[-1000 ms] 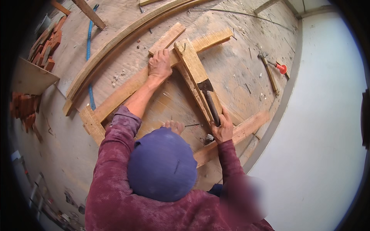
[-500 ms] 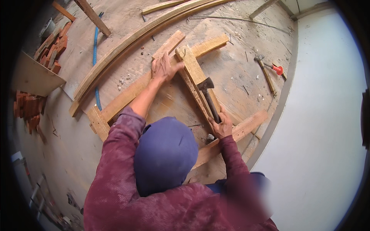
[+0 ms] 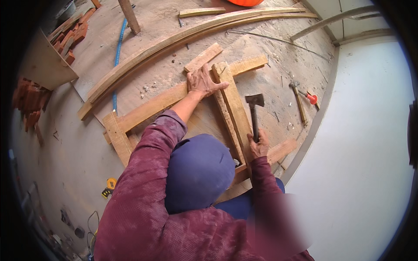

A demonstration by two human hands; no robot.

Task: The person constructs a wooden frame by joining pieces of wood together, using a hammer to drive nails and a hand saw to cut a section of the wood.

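My left hand grips the timber frame where a horizontal board meets an upright one, fingers curled over the wood with the thumb spread to the right. Just above it lies a short offcut. In my right hand is the dark handle of a hatchet, its head raised to the right of the upright board. A round blue cap fills the space between my arms and hides part of the frame's lower end.
Long timbers and a blue hose lie beyond the frame. A hammer and red-gripped tool are at right beside a white wall. Red bricks, a board and a yellow tape measure are at left.
The hatchet, earlier over the upright board, has moved right and stands clear of it. My left hand has shifted its fingers on the joint. The view has shifted, revealing the tape measure.
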